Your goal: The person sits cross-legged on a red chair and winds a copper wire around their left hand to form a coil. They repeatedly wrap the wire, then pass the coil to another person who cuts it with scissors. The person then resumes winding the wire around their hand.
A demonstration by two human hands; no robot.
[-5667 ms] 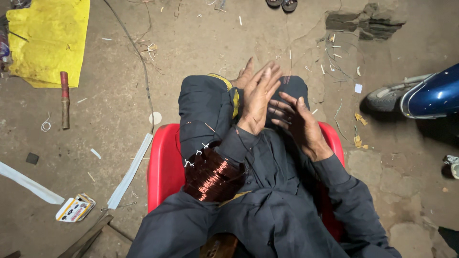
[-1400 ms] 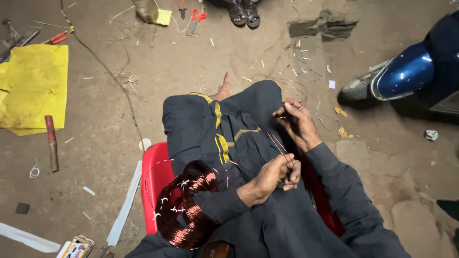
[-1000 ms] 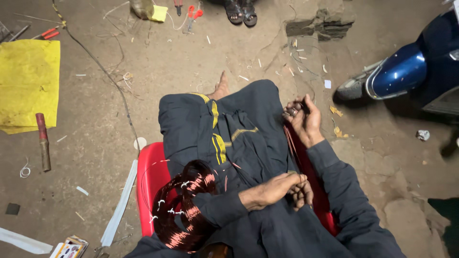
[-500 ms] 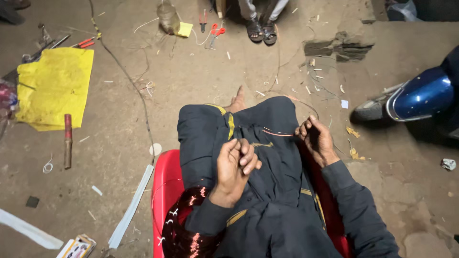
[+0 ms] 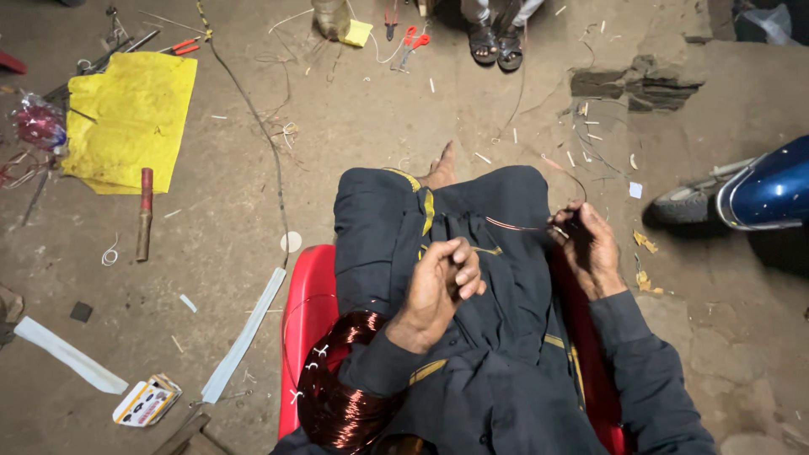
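Observation:
I sit on a red plastic chair [image 5: 305, 312] in dark clothes. My left hand [image 5: 440, 282] hovers over my lap with its fingers curled, pinching a thin copper wire [image 5: 514, 225]. The wire runs across my thigh to my right hand [image 5: 586, 244], which pinches its other end near my right knee. A coil of reddish copper wire [image 5: 337, 396] tied with white strings rests against my left side on the chair.
A yellow sheet [image 5: 131, 118] lies at the far left beside a red-handled tool [image 5: 144, 211]. Pliers and cutters [image 5: 404, 34] lie near another person's sandalled feet [image 5: 497, 42] at the top. A blue scooter [image 5: 758, 194] stands at the right. White strips [image 5: 244, 333] lie beside the chair.
My left hand has shifted a little right and lower over my lap. The right hand stays by my knee. The view has tilted down slightly.

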